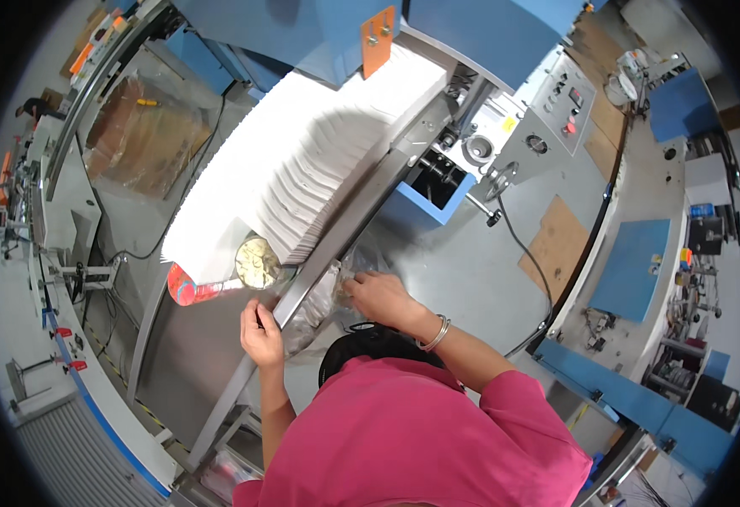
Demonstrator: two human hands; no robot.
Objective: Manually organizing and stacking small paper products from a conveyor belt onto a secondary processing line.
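My left hand (262,334) is raised beside the grey metal rail (302,291), its fingers curled together; whether anything small is between them I cannot make out. Just beyond it sits a round, pale yellow crumpled-looking thing (257,262) at the near end of a long row of white folded sheets (302,160). A red item (182,285) lies to its left, partly under the sheets. On the other side of the rail, my right hand (378,297) has its fingers bent into a clear plastic bag (323,300). What the bag holds is hidden.
A blue machine (488,34) stands over the far end of the sheets, with an orange bracket (378,40). To the right are a control panel (563,95), a handwheel (502,179) and a blue open box (438,190). Brown cardboard (556,249) lies on the floor.
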